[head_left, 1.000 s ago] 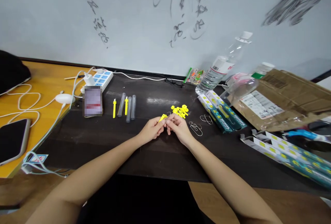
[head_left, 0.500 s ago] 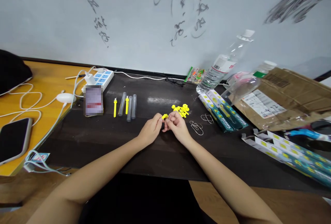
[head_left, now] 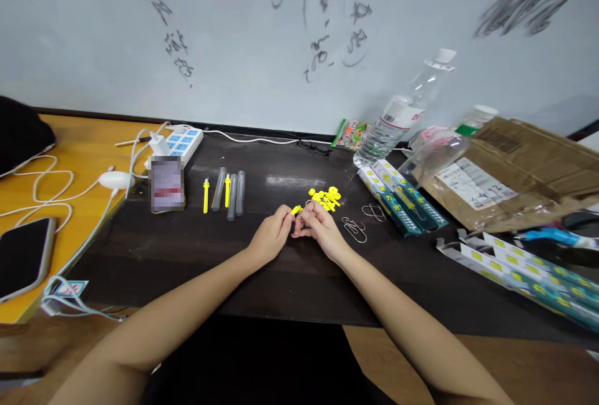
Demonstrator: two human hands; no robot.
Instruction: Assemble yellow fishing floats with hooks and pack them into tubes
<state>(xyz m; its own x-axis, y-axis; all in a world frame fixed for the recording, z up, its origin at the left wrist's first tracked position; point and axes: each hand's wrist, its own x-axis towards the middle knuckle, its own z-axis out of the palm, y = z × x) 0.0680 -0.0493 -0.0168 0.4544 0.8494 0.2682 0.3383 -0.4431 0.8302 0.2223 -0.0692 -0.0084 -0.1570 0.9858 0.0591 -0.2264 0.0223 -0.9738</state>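
Note:
Both hands meet over the middle of the dark table (head_left: 281, 280). My left hand (head_left: 270, 236) pinches a small yellow plastic piece (head_left: 296, 209) at its fingertips. My right hand (head_left: 321, 229) is closed on a thin wire loop (head_left: 307, 205) held against that piece. Just behind the hands lies a heap of small yellow pieces (head_left: 326, 197). To the right of my right hand lie loose wire clips (head_left: 354, 230) and another pair of wire clips (head_left: 373, 211). Further left, yellow-handled tools and grey tubes (head_left: 228, 190) lie in a row.
A power strip (head_left: 183, 140) and white cables lie at the back left, with a phone (head_left: 23, 255) on the orange table. A plastic bottle (head_left: 397, 121), green packets (head_left: 402, 204), a cardboard parcel (head_left: 515, 174) and more packets (head_left: 528, 271) crowd the right side.
The hands stayed together near the yellow heap. The yellow piece turned from sticking out leftward to being tucked up between the fingertips, and the wire loop now shows above my right fingers.

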